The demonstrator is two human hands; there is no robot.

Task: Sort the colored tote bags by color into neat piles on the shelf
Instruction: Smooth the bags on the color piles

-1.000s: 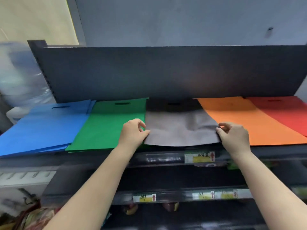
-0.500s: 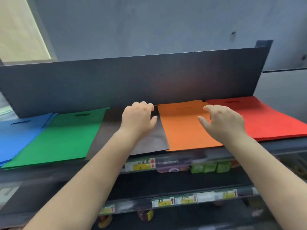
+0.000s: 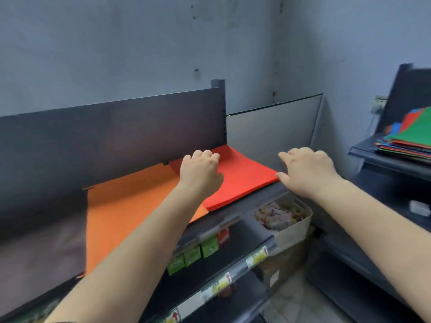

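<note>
On the dark shelf [image 3: 235, 213] lie flat piles of tote bags: a grey pile [image 3: 39, 248] at the far left, an orange pile [image 3: 130, 206] in the middle, a red pile [image 3: 240, 180] at the right end. My left hand [image 3: 200, 173] rests over the back left part of the red pile, fingers loosely bent, holding nothing. My right hand [image 3: 305, 171] hovers at the red pile's right corner, thumb touching its edge, fingers relaxed. A mixed stack of coloured bags [image 3: 405, 138] sits on another shelf at the far right.
The shelf's dark back panel [image 3: 112, 136] rises behind the piles. Below are green boxes [image 3: 193, 255], price labels and a beige bin [image 3: 293, 227] of small items. A grey wall stands behind, and a second dark shelf unit [image 3: 384, 164] is on the right.
My view has swung to the right; blue and green piles left the frame. Both hands moved from the grey pile across the orange one to the red pile.
</note>
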